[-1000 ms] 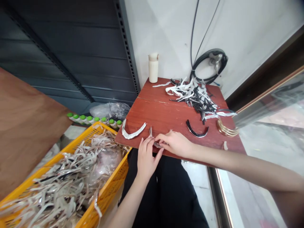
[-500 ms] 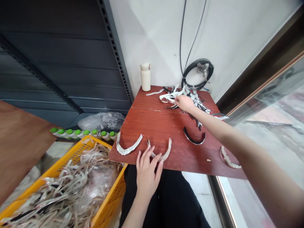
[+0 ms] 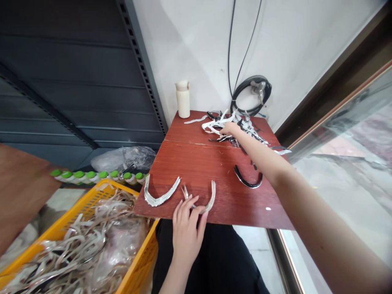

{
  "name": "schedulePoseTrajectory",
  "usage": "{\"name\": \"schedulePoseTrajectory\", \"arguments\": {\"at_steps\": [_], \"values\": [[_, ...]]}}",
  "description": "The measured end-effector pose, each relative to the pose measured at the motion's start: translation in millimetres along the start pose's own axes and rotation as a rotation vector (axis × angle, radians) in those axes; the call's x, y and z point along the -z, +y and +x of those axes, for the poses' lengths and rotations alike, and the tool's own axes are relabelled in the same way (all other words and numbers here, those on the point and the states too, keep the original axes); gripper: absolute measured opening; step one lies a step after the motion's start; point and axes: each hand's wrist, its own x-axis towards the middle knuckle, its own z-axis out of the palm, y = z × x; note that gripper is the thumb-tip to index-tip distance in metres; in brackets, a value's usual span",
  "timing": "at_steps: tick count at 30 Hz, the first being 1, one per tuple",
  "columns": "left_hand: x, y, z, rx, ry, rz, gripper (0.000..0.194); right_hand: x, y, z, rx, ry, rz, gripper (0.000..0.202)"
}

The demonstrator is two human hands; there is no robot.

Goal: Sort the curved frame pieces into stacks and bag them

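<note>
My left hand lies at the near edge of the red-brown table, fingers stretched over a curved bundle of pale, clear-looking strips. To its left rests a U-shaped bundle of silvery white strips. My right hand reaches to the far side, its fingers drawn together at a loose pile of white, black and grey strips. White strips are right by its fingertips; what they grip is hidden. A curved black bundle sits below my right forearm.
A cream bottle stands at the table's back left corner. Coiled black cable leans against the wall. At lower left, a yellow crate holds tangled strips and plastic. Green-capped jars line up behind it. Glass runs along the right.
The view has shifted slightly. My right forearm now covers the pale curved strip at the table's right front. Both hands stay at nearly the same places.
</note>
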Motion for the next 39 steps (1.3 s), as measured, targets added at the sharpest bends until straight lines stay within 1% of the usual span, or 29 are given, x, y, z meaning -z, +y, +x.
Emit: {"name": "schedulePoseTrajectory", "arguments": {"at_steps": [3,5,7,9,11,13,14,15,16,17,18,20,21,22,23,24,25,26,27,29,30,31,32,34,36,39], "values": [[-0.7,0.0,-0.4,0.000,0.013,-0.006,0.014,2.9,1.9,4.7,-0.036,-0.024,0.036,0.042],[-1.0,0.2,-0.5,0.000,0.017,-0.008,0.014,6.9,2.7,2.5,-0.028,0.007,0.063,0.037],[-1.2,0.4,-0.6,0.001,0.015,-0.008,0.013,13.5,3.6,-5.0,-0.011,0.064,0.090,0.034],[-1.6,0.5,-0.7,-0.004,0.013,-0.010,0.013,22.6,5.2,-16.9,0.027,0.174,0.113,0.034],[-2.2,0.3,-0.8,-0.012,0.014,-0.019,0.013,33.6,8.0,-30.7,0.099,0.337,0.119,0.035],[-2.9,-0.1,-0.9,-0.019,0.013,-0.037,0.013,45.0,11.6,-43.5,0.202,0.492,0.114,0.039],[-3.1,-0.4,-0.9,-0.019,0.010,-0.048,0.013,50.4,13.6,-49.0,0.243,0.541,0.121,0.039],[-3.3,-0.7,-1.0,-0.018,0.007,-0.060,0.012,55.2,15.5,-54.0,0.260,0.560,0.148,0.038],[-3.4,-0.9,-1.2,-0.016,0.005,-0.071,0.012,59.0,17.2,-58.8,0.258,0.546,0.203,0.033],[-3.5,-1.1,-1.4,-0.014,0.003,-0.079,0.012,61.6,18.6,-63.6,0.239,0.492,0.294,0.028],[-3.6,-1.2,-1.7,-0.012,0.005,-0.086,0.011,62.8,19.7,-69.2,0.203,0.396,0.421,0.023],[-3.8,-0.9,-2.6,-0.005,0.015,-0.096,0.011,60.7,20.8,-84.3,0.153,0.106,0.735,0.022],[-4.0,-0.6,-3.1,0.000,0.026,-0.100,0.013,57.7,20.8,-94.7,0.163,-0.058,0.880,0.024],[-4.2,-0.3,-3.6,0.009,0.040,-0.104,0.015,53.8,20.3,-107.2,0.199,-0.204,0.990,0.024],[-4.4,0.1,-4.1,0.016,0.054,-0.107,0.018,49.4,19.4,-121.8,0.256,-0.314,1.051,0.024],[-4.8,0.5,-4.6,0.024,0.070,-0.106,0.022,45.0,17.7,-138.1,0.329,-0.381,1.044,0.021],[-5.2,1.0,-4.9,0.033,0.086,-0.103,0.026,40.8,15.3,-155.7,0.411,-0.395,0.985,0.020],[-5.7,1.3,-5.0,0.041,0.103,-0.097,0.030,36.9,12.0,-173.9,0.476,-0.352,0.877,0.022],[-6.2,1.7,-5.0,0.049,0.119,-0.089,0.034,33.4,7.6,-192.1,0.548,-0.252,0.736,0.025],[-7.4,2.6,-4.7,0.061,0.148,-0.075,0.040,26.8,-3.9,-225.4,0.677,-0.034,0.386,0.026],[-8.0,3.0,-4.6,0.067,0.157,-0.073,0.042,23.3,-10.6,-239.2,0.729,0.046,0.236,0.026],[-8.5,3.5,-4.4,0.072,0.160,-0.076,0.043,19.4,-17.5,-250.4,0.786,0.089,0.112,0.026],[-8.8,4.0,-4.3,0.079,0.159,-0.081,0.043,15.0,-24.2,-258.7,0.841,0.115,0.023,0.026],[-9.0,4.8,-4.5,0.089,0.155,-0.095,0.043,4.8,-35.2,-267.2,0.942,0.115,-0.073,0.026],[-8.5,5.3,-5.1,0.098,0.152,-0.102,0.044,-5.8,-41.4,-267.3,1.015,0.085,-0.083,0.024],[-7.2,5.4,-6.2,0.110,0.135,-0.102,0.044,-17.2,-41.6,-261.8,1.090,0.017,0.002,0.022]]}}
